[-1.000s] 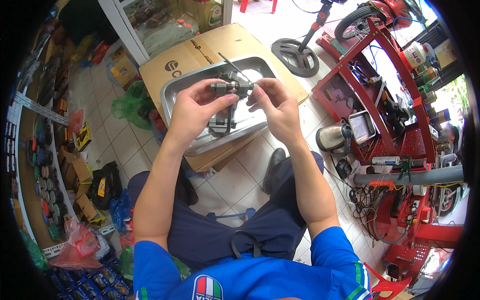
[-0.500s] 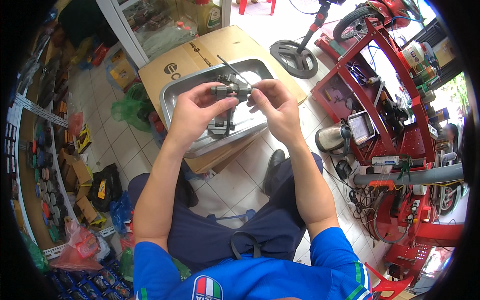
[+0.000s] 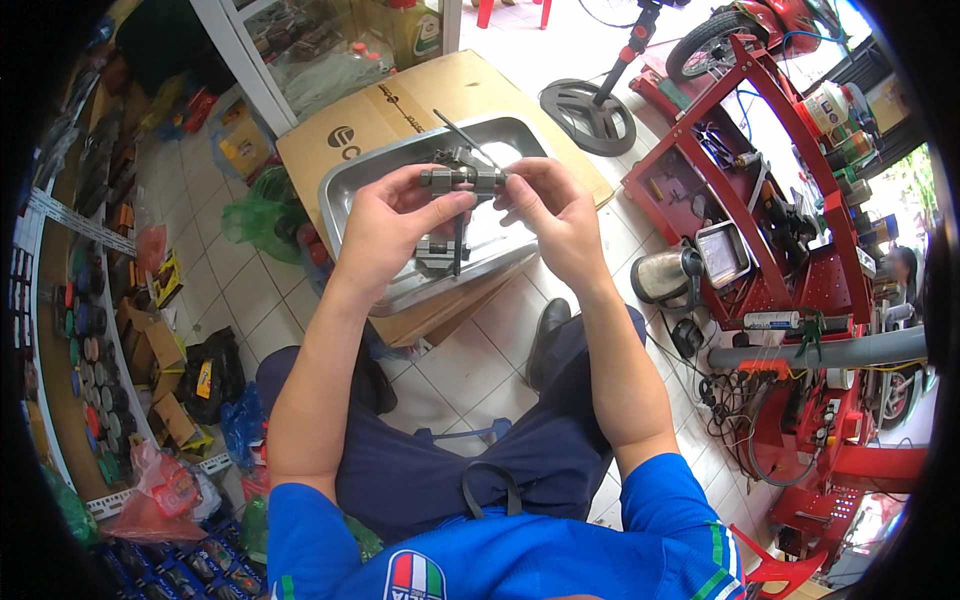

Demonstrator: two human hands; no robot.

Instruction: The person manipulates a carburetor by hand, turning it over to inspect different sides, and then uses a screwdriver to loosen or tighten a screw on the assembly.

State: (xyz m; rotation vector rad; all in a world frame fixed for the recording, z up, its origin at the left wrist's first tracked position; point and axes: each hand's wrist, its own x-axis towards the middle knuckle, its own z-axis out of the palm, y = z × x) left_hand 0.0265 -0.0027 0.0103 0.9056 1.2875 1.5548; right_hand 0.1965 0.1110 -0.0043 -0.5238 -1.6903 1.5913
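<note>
Grey metal spans the space between two bare hands: a chunky tool [image 3: 465, 181], held level above a steel tray [image 3: 510, 236]. Both forearms reach forward over the person's thighs, palms turned toward each other and fingers curled. The left hand [image 3: 398, 222] has a narrow grip on the tool's left end, thumb along the near side, fingers behind. Opposite, the right hand [image 3: 556, 222] pinches the right end between thumb and fingertips, its grip just as narrow.

Below them, the tray sits on a cardboard box [image 3: 455, 88]. I can see a metal block [image 3: 434, 262] in its near part, and more metal beyond the tool, partly hidden by it. A thin rod [image 3: 460, 133] slants over the tray's far rim toward the right hand; whether it joins the tool I can't tell. Over to the right, a red tool cart [image 3: 686, 134] carries a small metal pan [image 3: 722, 254].
</note>
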